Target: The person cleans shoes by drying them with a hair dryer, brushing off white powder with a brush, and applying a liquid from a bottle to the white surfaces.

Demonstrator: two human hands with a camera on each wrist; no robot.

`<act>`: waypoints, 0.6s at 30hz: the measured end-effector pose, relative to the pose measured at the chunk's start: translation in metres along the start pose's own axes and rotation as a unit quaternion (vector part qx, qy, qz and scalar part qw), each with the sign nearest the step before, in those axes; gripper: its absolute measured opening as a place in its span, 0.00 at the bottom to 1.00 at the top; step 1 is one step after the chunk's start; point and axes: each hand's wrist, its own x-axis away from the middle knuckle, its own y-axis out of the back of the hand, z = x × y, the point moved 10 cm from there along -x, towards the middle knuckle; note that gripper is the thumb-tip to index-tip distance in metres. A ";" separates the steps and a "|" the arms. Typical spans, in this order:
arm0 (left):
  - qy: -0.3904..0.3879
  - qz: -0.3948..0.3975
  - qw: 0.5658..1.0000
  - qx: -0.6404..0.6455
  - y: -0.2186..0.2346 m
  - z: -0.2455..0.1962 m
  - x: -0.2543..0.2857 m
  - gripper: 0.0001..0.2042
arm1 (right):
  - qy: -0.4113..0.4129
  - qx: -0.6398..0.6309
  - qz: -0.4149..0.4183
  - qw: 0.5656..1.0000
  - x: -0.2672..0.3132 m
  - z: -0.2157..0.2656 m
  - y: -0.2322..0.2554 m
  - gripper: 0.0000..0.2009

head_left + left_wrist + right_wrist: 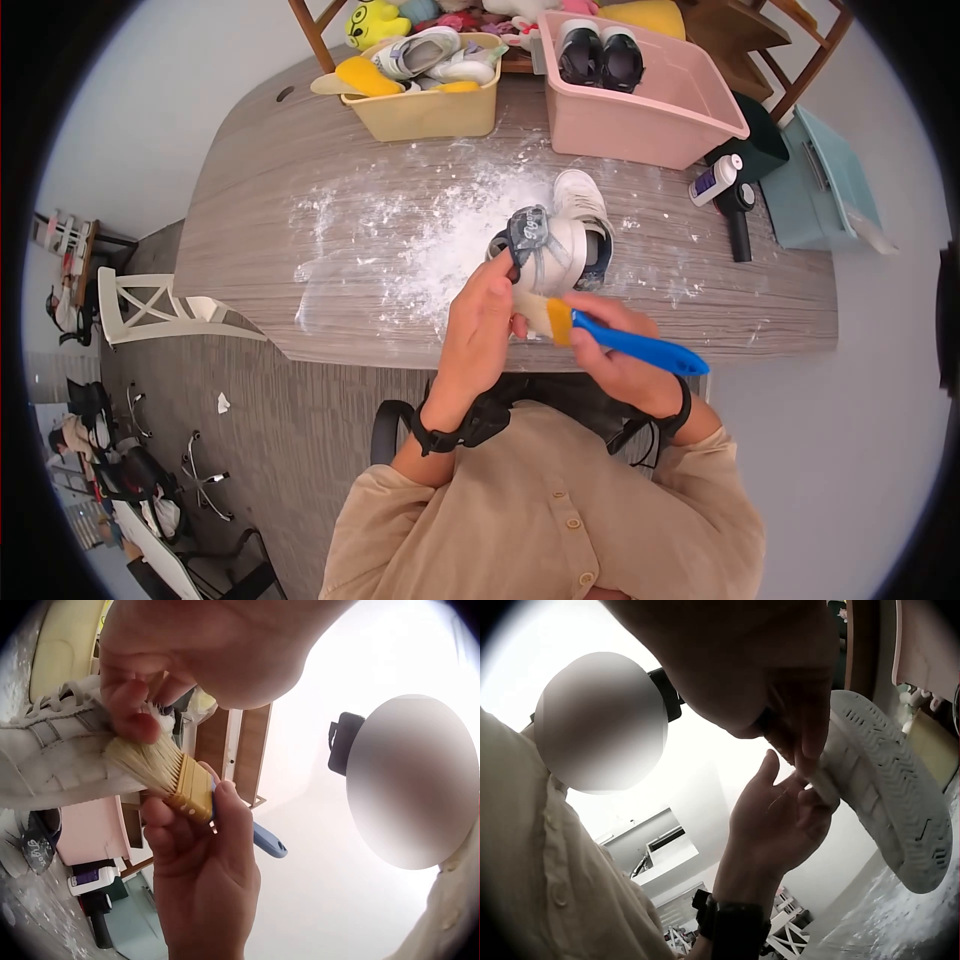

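My left hand [480, 325] grips a white sneaker [553, 258] above the table's front edge. A dark flap with pale lettering [530, 228] shows at its far end in the head view. The right wrist view shows its patterned sole [900, 799] tilted outward. My right hand [625, 355] holds a flat paintbrush [645, 345] with a blue handle and yellow collar. Its pale bristles [146, 765] lie against the sneaker's white side, close by the left fingertips [142, 727]. Just beyond stands the second white sneaker [580, 195], toe away from me, partly hidden.
White powder [440, 240] is spread over the wooden table [240, 200]. At the back stand a yellow bin [425, 112] of shoes and a pink bin [640, 125] with dark shoes. A white bottle [715, 180], a black-handled tool [738, 220] and a teal box [825, 180] are at right.
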 end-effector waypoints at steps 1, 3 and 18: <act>0.000 0.000 1.000 -0.006 0.000 0.000 0.001 0.33 | 0.015 0.004 -0.019 1.000 -0.003 0.004 0.007 0.16; -0.001 0.005 1.000 -0.017 -0.005 -0.003 0.000 0.33 | 0.020 -0.002 -0.085 0.996 -0.005 0.009 0.025 0.15; 0.049 -0.002 0.998 0.037 -0.003 0.006 -0.001 0.29 | 0.032 0.006 -0.086 0.996 -0.021 0.006 0.032 0.15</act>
